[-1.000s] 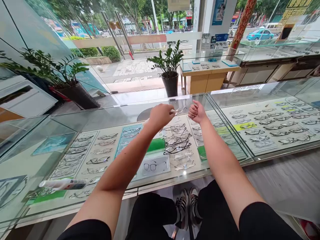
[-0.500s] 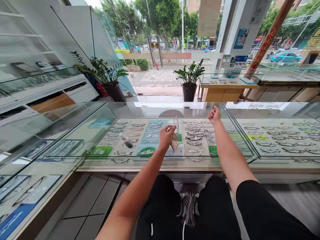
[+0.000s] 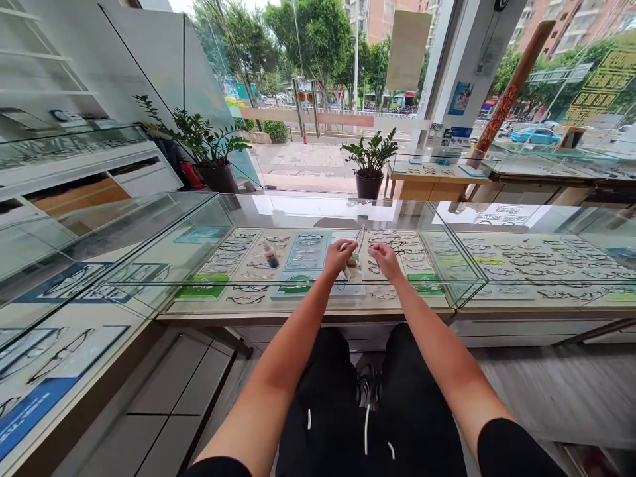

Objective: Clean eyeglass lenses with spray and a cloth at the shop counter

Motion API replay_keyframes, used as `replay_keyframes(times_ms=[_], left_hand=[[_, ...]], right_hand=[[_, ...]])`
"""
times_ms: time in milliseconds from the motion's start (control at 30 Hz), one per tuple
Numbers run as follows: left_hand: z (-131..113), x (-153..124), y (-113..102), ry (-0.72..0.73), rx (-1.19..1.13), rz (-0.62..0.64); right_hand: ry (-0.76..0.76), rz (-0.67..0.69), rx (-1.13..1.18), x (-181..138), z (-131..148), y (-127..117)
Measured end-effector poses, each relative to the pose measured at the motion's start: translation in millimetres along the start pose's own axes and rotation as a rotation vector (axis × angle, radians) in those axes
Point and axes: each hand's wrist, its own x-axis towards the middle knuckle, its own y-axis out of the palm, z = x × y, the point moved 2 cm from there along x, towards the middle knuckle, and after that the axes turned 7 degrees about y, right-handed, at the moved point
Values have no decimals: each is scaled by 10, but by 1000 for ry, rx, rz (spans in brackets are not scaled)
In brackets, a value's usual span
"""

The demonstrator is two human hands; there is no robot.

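Observation:
Over the glass counter, my left hand (image 3: 340, 258) is closed on a pair of eyeglasses (image 3: 361, 234), whose thin frame rises above the fingertips. A pale tan cloth (image 3: 352, 270) hangs beneath the same hand. Just to the right, my right hand (image 3: 384, 260) has its fingers pinched together, close to the eyeglasses but apart from my left hand. Whatever lies between the right fingertips, if anything, is too small to make out. A small clear bottle with a dark lower part (image 3: 269, 254) stands on the counter to the left.
Rows of eyeglass frames (image 3: 395, 242) lie inside the glass display counter (image 3: 308, 309). Another glass case (image 3: 517, 305) adjoins on the right, and one with a blue-edged tray (image 3: 34, 414) on the left. Potted plants (image 3: 369, 182) stand beyond, before the window.
My right hand has come in from the far right to beside my left hand. My left hand still holds the eyeglasses and cloth. The view has shifted slightly.

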Motion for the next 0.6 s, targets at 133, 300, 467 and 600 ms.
replay_keyframes(times_ms=[133,300,467,600], left_hand=[[-4,-5,35,21,-35,4],[-6,-49,162,26,-88,30],[4,-71,197,7,-78,65],[13,-55,201,4,-59,110]], right_hand=[[-55,11,-83,-48,-48,96],[-64,60,-155,25,-90,76],[-61,89,-167,36,-128,50],[-61,63,-118,51,-131,5]])
